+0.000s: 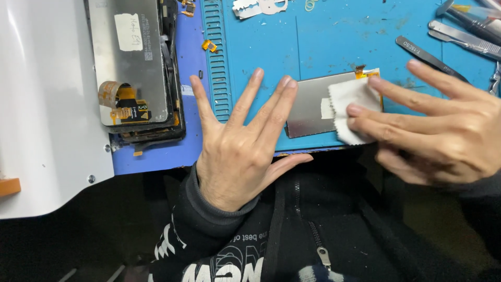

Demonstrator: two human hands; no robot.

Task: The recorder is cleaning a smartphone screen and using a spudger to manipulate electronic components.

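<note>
Pressing my right hand (pixel 443 130) with 3 fingers on the white cloth (pixel 350 107) over the silver panel (pixel 310 107), I keep my left hand (pixel 240 141) splayed flat, holding nothing.

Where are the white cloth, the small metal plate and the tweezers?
white cloth (pixel 350 99), head view, its middle.
metal plate (pixel 309 109), head view, bare left half.
tweezers (pixel 425 56), head view, mid-shaft of the dark pair.

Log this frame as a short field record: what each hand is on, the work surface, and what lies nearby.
Left hand: spread flat, fingers on silver panel's left edge
Right hand: fingers press white cloth on silver panel
Surface: blue mat
Left side: opened phone assembly, orange flex cables
Top right: metal tweezers
</note>
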